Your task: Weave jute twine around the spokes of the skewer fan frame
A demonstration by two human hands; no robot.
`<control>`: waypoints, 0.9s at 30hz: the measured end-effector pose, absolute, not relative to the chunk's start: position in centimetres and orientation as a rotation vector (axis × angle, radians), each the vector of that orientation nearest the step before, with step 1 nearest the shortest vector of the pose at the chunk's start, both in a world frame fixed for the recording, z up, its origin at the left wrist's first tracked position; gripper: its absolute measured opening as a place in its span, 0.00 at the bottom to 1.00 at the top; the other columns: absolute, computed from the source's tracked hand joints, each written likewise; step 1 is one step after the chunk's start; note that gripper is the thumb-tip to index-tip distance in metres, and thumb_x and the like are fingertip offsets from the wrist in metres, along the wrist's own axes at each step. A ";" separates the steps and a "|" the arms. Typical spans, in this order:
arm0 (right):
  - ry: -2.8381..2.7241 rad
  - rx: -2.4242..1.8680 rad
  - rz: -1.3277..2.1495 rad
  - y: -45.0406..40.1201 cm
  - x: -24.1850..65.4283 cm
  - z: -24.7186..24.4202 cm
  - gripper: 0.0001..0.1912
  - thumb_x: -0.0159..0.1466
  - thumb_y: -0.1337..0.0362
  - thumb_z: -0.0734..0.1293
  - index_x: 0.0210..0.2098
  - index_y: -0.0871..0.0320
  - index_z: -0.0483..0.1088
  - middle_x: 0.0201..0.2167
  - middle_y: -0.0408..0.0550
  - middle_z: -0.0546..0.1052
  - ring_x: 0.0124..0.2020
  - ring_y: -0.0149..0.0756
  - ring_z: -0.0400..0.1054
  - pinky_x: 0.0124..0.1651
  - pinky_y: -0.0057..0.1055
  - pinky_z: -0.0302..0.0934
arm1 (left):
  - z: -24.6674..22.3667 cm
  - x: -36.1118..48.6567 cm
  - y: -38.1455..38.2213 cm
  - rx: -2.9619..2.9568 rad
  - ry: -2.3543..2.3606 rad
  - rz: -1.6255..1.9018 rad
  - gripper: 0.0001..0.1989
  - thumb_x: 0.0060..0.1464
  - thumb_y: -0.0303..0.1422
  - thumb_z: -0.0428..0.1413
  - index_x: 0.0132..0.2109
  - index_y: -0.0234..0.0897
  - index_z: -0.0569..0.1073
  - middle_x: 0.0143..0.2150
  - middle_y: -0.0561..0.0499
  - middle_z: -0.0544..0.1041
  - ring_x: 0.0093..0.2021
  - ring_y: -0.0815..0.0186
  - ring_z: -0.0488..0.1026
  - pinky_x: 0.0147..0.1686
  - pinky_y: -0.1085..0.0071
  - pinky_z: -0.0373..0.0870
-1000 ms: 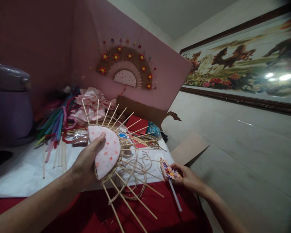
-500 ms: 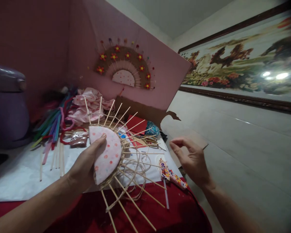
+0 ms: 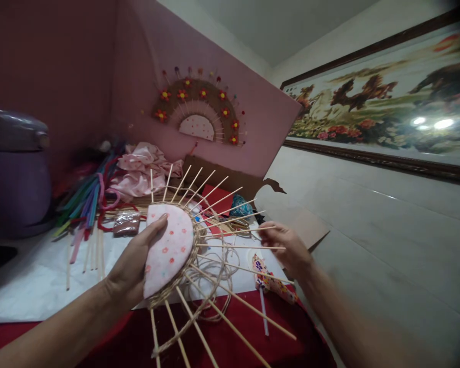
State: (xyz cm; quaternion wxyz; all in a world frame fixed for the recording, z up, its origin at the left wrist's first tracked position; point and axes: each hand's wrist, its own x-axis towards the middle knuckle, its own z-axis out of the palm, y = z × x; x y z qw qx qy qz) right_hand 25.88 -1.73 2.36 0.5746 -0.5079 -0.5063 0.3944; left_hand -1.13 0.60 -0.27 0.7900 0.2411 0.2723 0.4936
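The left hand (image 3: 132, 268) grips the pink dotted half-round fabric pad with radiating wooden skewers (image 3: 168, 250), thumb across its face, held above the table's (image 3: 34, 286) front edge. The right hand (image 3: 285, 245) pinches the skewer tips at their outer ends, fingers (image 3: 266, 231) closed on them.
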 end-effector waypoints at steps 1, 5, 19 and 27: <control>-1.254 -1.192 0.990 -1.8 25.0 1.5 0.10 0.49 0.61 0.71 0.30 0.60 0.73 0.28 0.47 0.74 0.27 0.30 0.64 0.30 0.28 0.58 | -0.3 -1.1 0.5 0.517 0.577 1.040 0.15 0.53 0.33 0.50 0.42 0.25 0.72 0.31 0.35 0.79 0.30 0.53 0.77 0.34 0.57 0.74; -1.428 -1.027 1.193 -2.7 20.4 -0.3 0.23 0.47 0.67 0.72 0.43 0.54 0.70 0.40 0.47 0.73 0.36 0.34 0.66 0.34 0.29 0.60 | -0.5 -1.1 0.6 0.518 0.585 1.022 0.14 0.53 0.32 0.50 0.43 0.28 0.72 0.30 0.37 0.79 0.30 0.55 0.77 0.33 0.59 0.75; -1.379 -0.839 1.450 -3.0 19.7 -0.5 0.10 0.54 0.59 0.68 0.27 0.59 0.64 0.19 0.37 0.60 0.17 0.22 0.50 0.21 0.23 0.44 | -0.6 -1.0 0.5 0.534 0.611 1.025 0.13 0.53 0.33 0.51 0.43 0.30 0.73 0.32 0.40 0.80 0.33 0.55 0.77 0.34 0.62 0.75; -1.211 -0.855 1.408 -3.6 19.2 -0.6 0.12 0.53 0.61 0.69 0.24 0.59 0.61 0.16 0.35 0.54 0.16 0.21 0.42 0.19 0.22 0.38 | -1.2 -0.8 0.7 0.542 0.630 1.050 0.12 0.51 0.33 0.53 0.41 0.31 0.74 0.33 0.40 0.80 0.33 0.57 0.77 0.31 0.66 0.75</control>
